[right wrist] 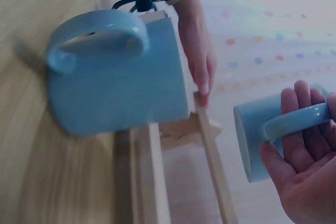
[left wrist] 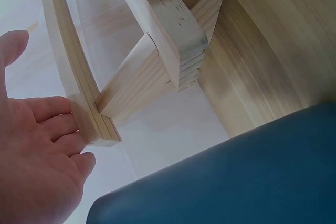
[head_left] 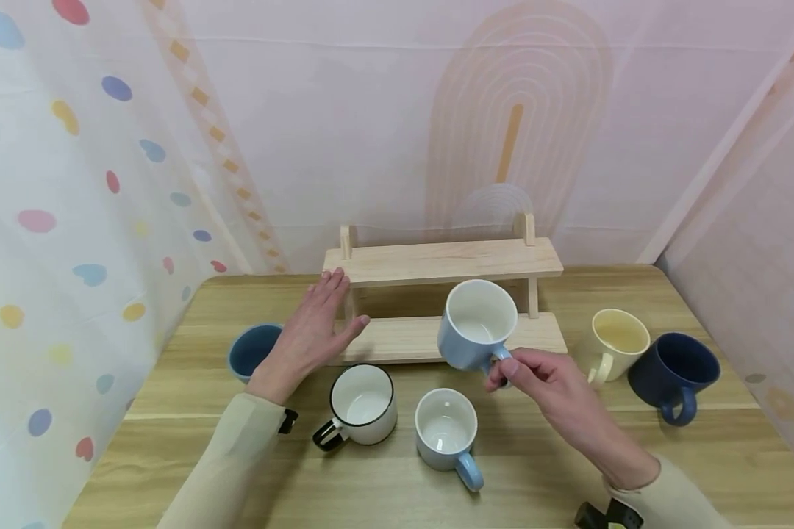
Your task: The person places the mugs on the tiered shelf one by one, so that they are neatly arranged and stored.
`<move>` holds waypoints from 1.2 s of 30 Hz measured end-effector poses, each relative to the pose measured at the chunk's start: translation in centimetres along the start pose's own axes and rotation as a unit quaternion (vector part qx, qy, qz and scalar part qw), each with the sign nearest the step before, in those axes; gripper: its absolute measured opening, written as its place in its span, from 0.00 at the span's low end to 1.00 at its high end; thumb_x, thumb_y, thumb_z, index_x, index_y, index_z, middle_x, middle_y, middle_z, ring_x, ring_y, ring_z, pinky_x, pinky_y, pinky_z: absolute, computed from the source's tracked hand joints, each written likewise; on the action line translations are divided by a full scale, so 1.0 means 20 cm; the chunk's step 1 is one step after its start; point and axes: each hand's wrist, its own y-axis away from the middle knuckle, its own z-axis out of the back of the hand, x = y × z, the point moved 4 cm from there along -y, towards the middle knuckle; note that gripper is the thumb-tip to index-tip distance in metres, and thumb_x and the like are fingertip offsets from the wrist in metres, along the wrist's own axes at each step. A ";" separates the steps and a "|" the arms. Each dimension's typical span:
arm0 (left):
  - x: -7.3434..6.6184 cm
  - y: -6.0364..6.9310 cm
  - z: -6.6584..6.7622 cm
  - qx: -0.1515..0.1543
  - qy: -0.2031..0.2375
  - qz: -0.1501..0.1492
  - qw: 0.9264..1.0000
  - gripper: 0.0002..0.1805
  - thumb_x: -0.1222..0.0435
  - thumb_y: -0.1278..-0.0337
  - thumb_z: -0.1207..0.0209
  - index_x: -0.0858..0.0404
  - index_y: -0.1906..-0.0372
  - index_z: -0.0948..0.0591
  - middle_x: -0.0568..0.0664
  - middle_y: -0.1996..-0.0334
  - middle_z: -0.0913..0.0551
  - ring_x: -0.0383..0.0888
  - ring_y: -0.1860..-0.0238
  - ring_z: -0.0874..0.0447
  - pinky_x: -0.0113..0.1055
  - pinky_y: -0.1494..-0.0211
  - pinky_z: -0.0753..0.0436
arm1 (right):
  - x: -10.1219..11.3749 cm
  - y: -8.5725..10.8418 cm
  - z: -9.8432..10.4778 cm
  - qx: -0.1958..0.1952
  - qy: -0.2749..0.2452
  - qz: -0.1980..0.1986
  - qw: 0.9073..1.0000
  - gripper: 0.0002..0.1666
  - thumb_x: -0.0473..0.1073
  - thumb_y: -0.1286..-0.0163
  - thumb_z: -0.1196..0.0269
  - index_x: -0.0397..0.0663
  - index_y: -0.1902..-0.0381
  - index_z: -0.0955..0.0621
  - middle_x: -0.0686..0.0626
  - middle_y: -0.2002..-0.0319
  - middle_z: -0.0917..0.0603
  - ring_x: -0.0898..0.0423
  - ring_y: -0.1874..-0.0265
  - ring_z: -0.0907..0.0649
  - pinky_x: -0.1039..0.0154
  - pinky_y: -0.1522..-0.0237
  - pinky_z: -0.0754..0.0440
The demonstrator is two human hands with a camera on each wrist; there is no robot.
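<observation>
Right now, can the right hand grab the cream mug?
Probably not: the right hand is taken up, holding a light blue mug by its handle, though the cream mug stands close by.

The rack [head_left: 437, 263] is set at the back of the table [head_left: 192, 426], with a curtain [head_left: 344, 132] hung behind it. Its upper shelf is touched at the left end by the left hand [head_left: 307, 334]. Before the lower shelf, right of centre, the held mug [head_left: 463, 345] is kept above the table by the right hand [head_left: 562, 397]. To the left, the far-left mug [head_left: 254, 351] is partly covered by the left wrist. In front of the rack, the front-left mug [head_left: 364, 400] and front-right mug [head_left: 446, 430] are placed apart. Right of the rack, the inner mug [head_left: 612, 344] is stood close beside the far-right mug [head_left: 673, 371].
</observation>
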 end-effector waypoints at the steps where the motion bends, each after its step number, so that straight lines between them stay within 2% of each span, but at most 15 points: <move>1: 0.00 0.00 0.00 0.000 0.000 0.000 1.000 0.46 0.42 0.25 0.47 0.72 0.20 0.43 0.62 0.18 0.49 0.58 0.17 0.57 0.55 0.17 0.52 | 0.01 -0.01 -0.01 -0.003 -0.004 -0.001 1.000 0.16 0.39 0.17 0.45 0.41 0.62 0.13 0.49 0.64 0.11 0.54 0.58 0.12 0.63 0.47 0.16; 11: -0.02 -0.02 0.02 0.005 -0.015 0.002 1.000 0.48 0.40 0.26 0.48 0.72 0.20 0.43 0.63 0.18 0.49 0.59 0.17 0.56 0.61 0.19 0.54 | 0.09 -0.18 -0.10 -0.022 -0.034 0.002 0.999 0.18 0.47 0.17 0.44 0.41 0.60 0.14 0.47 0.62 0.11 0.50 0.54 0.13 0.59 0.42 0.17; 18: -0.01 -0.04 0.03 0.007 -0.036 0.012 0.999 0.51 0.38 0.27 0.48 0.73 0.19 0.47 0.64 0.18 0.52 0.60 0.17 0.57 0.62 0.19 0.52 | 0.14 -0.32 -0.16 -0.032 -0.058 0.009 0.998 0.18 0.48 0.18 0.42 0.39 0.58 0.14 0.45 0.61 0.10 0.48 0.53 0.13 0.50 0.37 0.21; 26: 0.01 -0.05 0.02 0.028 -0.034 0.025 0.999 0.53 0.37 0.28 0.48 0.74 0.19 0.48 0.66 0.18 0.53 0.61 0.17 0.58 0.58 0.18 0.51 | 0.18 -0.48 -0.24 -0.027 -0.097 0.028 0.995 0.18 0.45 0.18 0.42 0.35 0.57 0.13 0.43 0.58 0.10 0.49 0.51 0.13 0.52 0.36 0.22; 36: 0.02 -0.06 0.02 0.021 -0.032 0.024 0.999 0.53 0.38 0.28 0.46 0.75 0.20 0.47 0.67 0.18 0.52 0.62 0.18 0.55 0.56 0.18 0.49 | 0.21 -0.65 -0.32 -0.023 -0.146 -0.003 0.989 0.19 0.43 0.18 0.43 0.32 0.51 0.14 0.40 0.53 0.11 0.49 0.47 0.14 0.53 0.31 0.26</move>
